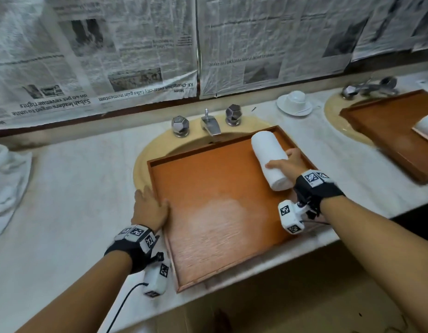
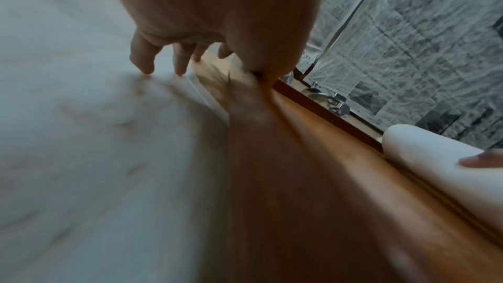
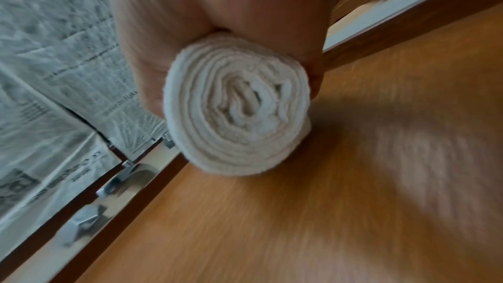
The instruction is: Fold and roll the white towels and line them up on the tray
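Presently, the scene stood as follows.
Right hand: the right hand (image 1: 286,164) was curled over the rolled towel (image 1: 270,159), thumb on one side and fingers on the other, gripping it near its closer end.
Rolled towel: it lay on the wooden tray (image 1: 220,236) in the far right corner, along the right rim; the right wrist view showed its spiral end (image 3: 239,113) resting on the tray floor.
Left hand: the left hand (image 1: 149,207) lay flat with straight fingers against the tray's left rim, fingertips (image 2: 147,68) on the marble counter (image 1: 71,200), holding nothing.
Tray: it sat over the sink basin (image 1: 157,145), in front of the faucet (image 1: 210,124).
Loose towels: a heap of white towels (image 1: 6,179) lay at the counter's far left.
Beyond: a second tray (image 1: 400,140) with a towel, and a cup and saucer (image 1: 295,102).
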`<state>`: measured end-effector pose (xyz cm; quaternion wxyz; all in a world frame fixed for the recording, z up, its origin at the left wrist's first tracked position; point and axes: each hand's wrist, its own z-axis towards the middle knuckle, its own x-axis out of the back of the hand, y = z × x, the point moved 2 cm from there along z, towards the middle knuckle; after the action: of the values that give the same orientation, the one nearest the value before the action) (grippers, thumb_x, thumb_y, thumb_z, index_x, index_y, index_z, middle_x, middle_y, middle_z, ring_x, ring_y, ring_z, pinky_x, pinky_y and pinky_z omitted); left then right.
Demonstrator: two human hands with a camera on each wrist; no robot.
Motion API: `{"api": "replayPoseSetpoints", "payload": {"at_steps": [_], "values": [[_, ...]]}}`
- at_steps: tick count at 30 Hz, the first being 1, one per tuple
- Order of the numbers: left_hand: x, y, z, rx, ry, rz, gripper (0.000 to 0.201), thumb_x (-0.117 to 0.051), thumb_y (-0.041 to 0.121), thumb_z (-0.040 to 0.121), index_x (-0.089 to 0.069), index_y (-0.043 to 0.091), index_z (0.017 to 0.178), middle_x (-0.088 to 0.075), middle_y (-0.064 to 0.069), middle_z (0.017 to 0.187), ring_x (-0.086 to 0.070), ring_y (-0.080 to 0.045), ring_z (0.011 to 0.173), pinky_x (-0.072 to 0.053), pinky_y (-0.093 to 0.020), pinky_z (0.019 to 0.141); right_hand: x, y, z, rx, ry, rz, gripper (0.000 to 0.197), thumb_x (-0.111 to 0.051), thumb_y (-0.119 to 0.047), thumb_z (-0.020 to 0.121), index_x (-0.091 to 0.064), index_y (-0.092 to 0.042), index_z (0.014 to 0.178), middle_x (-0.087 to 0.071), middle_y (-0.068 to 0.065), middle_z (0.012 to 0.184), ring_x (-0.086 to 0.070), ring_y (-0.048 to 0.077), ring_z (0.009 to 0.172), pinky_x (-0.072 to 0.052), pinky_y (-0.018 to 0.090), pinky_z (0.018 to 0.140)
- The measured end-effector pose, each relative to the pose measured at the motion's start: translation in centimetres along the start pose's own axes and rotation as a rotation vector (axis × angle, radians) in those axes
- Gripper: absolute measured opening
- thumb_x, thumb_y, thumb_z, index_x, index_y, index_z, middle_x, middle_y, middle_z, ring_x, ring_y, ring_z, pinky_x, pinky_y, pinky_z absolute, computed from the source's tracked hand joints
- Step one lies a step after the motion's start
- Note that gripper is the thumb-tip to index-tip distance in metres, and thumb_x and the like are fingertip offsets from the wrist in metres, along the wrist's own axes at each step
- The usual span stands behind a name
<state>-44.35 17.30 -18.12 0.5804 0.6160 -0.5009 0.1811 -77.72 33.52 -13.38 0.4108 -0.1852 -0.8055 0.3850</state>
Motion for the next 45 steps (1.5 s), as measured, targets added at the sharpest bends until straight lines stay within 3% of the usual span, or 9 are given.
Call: {"api": "replayPoseSetpoints", "payload": {"at_steps": [6, 9, 14, 19, 22, 27, 35, 40, 45], "values": [[-0.4, 0.2, 0.6, 0.027, -0.016, 0.119, 0.043, -0.038, 0.024, 0.101, -0.032, 0.005, 0.138, -0.023, -0.021, 0.146, -0.053, -0.043, 0.111, -0.04, -0.048, 0.097, 1.6, -0.1, 5.3, 0.015, 0.056, -0.107, 0.07, -0.077, -0.028, 0.074, -0.032, -0.018, 0.126, -0.052, 0.01, 0.123, -0.055, 0.034, 0.104, -0.048, 0.045, 0.09], [-0.3, 0.2, 0.7, 0.034, -0.047, 0.146, 0.047, -0.037, 0.023, 0.101, -0.027, 0.006, 0.143, -0.015, -0.022, 0.152, -0.051, -0.044, 0.117, -0.038, -0.047, 0.1, 1.9, -0.2, 6.7, 0.013, 0.065, -0.212, 0.072, -0.075, -0.035, 0.073, -0.033, -0.02, 0.13, -0.05, 0.013, 0.126, -0.052, 0.036, 0.109, -0.046, 0.046, 0.093], [-0.1, 0.0, 1.0, 0.042, -0.086, 0.149, 0.051, -0.038, 0.027, 0.101, -0.024, 0.008, 0.146, -0.008, -0.02, 0.157, -0.049, -0.043, 0.121, -0.037, -0.045, 0.102, 2.0, -1.2, 7.5, 0.087, 0.252, -0.61, 0.063, -0.068, -0.042, 0.077, -0.049, -0.011, 0.129, -0.037, 0.016, 0.132, -0.031, 0.036, 0.125, -0.031, 0.044, 0.1], [0.8, -0.6, 1.3, 0.043, -0.225, 0.177, 0.069, -0.047, 0.04, 0.099, -0.013, 0.014, 0.153, 0.002, -0.017, 0.159, -0.04, -0.037, 0.134, -0.031, -0.041, 0.111, 1.9, -0.5, 7.4, 0.172, 0.28, -0.667, 0.063, -0.061, -0.04, 0.083, -0.035, -0.017, 0.136, -0.044, 0.017, 0.135, -0.037, 0.038, 0.124, -0.033, 0.048, 0.096], [1.4, -1.0, 1.3, 0.042, -0.239, 0.244, 0.074, -0.052, 0.048, 0.094, -0.017, 0.019, 0.152, -0.002, -0.015, 0.16, -0.038, -0.034, 0.136, -0.032, -0.041, 0.111, 1.3, 0.2, 6.9, 0.188, 0.276, -0.795, 0.07, -0.063, -0.048, 0.08, -0.033, -0.02, 0.137, -0.04, 0.018, 0.133, -0.037, 0.041, 0.12, -0.033, 0.049, 0.094], [0.9, -0.6, 1.1, 0.045, -0.24, 0.254, 0.062, -0.049, 0.036, 0.097, -0.023, 0.011, 0.148, -0.007, -0.019, 0.158, -0.04, -0.038, 0.133, -0.035, -0.044, 0.109, 1.4, 0.3, 6.9, 0.122, 0.17, -0.753, 0.076, -0.062, -0.046, 0.082, -0.024, -0.02, 0.142, -0.045, 0.019, 0.129, -0.048, 0.042, 0.114, -0.038, 0.049, 0.093], [1.1, -0.6, 1.2, 0.047, -0.258, 0.289, 0.053, -0.047, 0.032, 0.097, -0.029, 0.01, 0.142, -0.019, -0.018, 0.152, -0.046, -0.036, 0.126, -0.039, -0.045, 0.105, 2.3, 1.7, 5.9, 0.105, 0.228, -0.77, 0.069, -0.056, -0.051, 0.082, -0.032, -0.017, 0.138, -0.049, 0.016, 0.128, -0.049, 0.04, 0.114, -0.036, 0.048, 0.094], [0.9, -0.3, 1.2, 0.054, -0.248, 0.292, 0.051, -0.045, 0.032, 0.098, -0.03, 0.008, 0.141, -0.022, -0.019, 0.15, -0.051, -0.035, 0.12, -0.043, -0.044, 0.101, 2.6, 0.8, 6.9, 0.127, 0.212, -0.756, 0.063, -0.055, -0.051, 0.083, -0.037, -0.018, 0.134, -0.051, 0.012, 0.128, -0.048, 0.04, 0.116, -0.032, 0.05, 0.096], [1.1, -0.6, 1.1, 0.045, -0.255, 0.299, 0.06, -0.048, 0.037, 0.097, -0.025, 0.013, 0.147, -0.014, -0.017, 0.155, -0.05, -0.035, 0.123, -0.043, -0.042, 0.102, 1.8, 0.8, 6.6, 0.136, 0.231, -0.785, 0.073, -0.059, -0.049, 0.081, -0.027, -0.019, 0.14, -0.046, 0.014, 0.134, -0.046, 0.041, 0.118, -0.032, 0.053, 0.099]]}}
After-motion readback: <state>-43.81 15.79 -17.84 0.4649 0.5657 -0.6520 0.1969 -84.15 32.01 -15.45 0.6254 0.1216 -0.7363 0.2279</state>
